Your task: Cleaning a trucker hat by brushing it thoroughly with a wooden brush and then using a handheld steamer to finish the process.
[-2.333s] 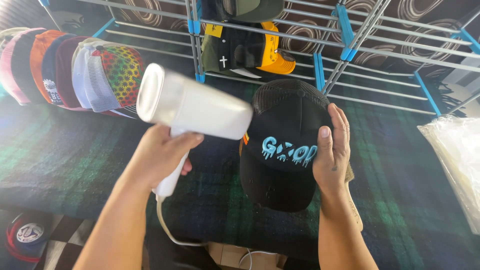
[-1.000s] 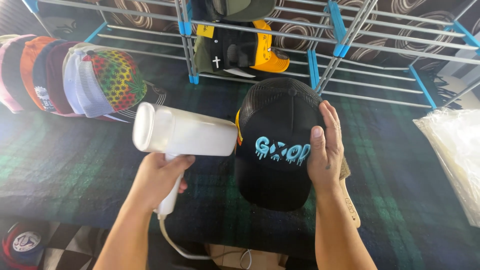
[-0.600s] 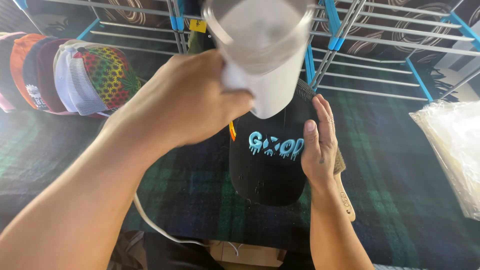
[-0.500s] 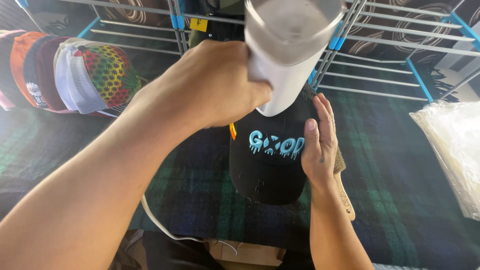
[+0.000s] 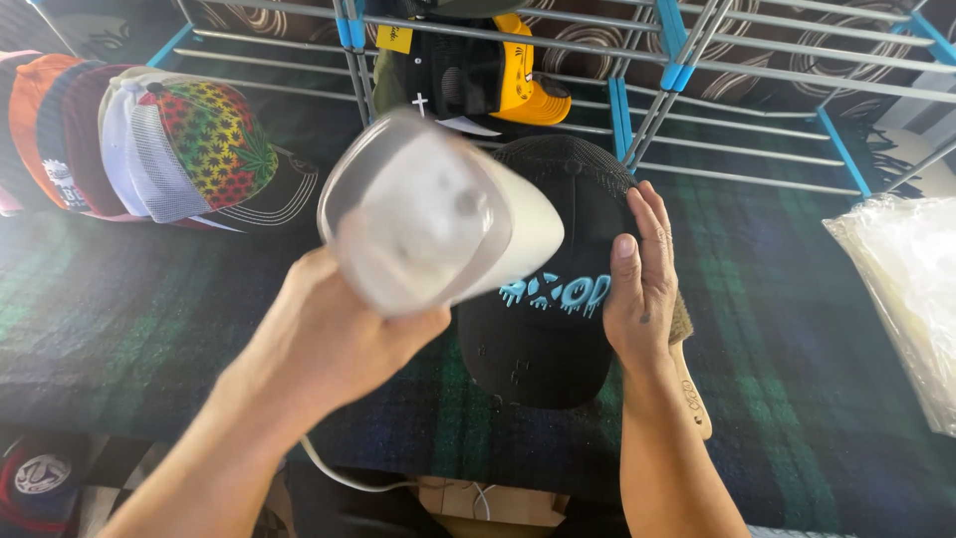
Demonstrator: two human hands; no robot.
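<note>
Head view: the left hand [image 5: 334, 334] is wrapped tight around the handle of one white steamer [image 5: 438, 214], its grip closed on it; the steamer is blurred and its wide mouth faces up toward the camera, just left of the cap and partly over its front. One white cord [image 5: 339, 473] runs down from under the hand, off the table's near edge.

The right hand [image 5: 637, 284] lies flat and open, fingers straight, against the right side of one black cap [image 5: 543, 339]; its grip holds nothing, only presses. The cap sits brim toward the camera on the table [image 5: 149, 329], which is covered in dark green and blue plaid cloth. Raised light-blue dripping letters cross the cap's front, partly hidden by the steamer. A pale wooden handle [image 5: 692, 394] pokes out beneath the right wrist.

At the upper left, a row of nested caps [image 5: 149, 149] lies on its side; about five can be counted. The front one has a white mesh back, a panel of rainbow-coloured leaf shapes and a dark brim.

Behind stands a wire rack [image 5: 637, 110] of grey bars with blue joints. On it one black and yellow cap [image 5: 488, 80] shows a small white cross, with a yellow square tag [image 5: 393, 38] hanging just left. At the right edge lies one clear plastic bag [image 5: 906, 289]. At the bottom left, below the table, lies one dark cap with a round patch [image 5: 40, 473].
</note>
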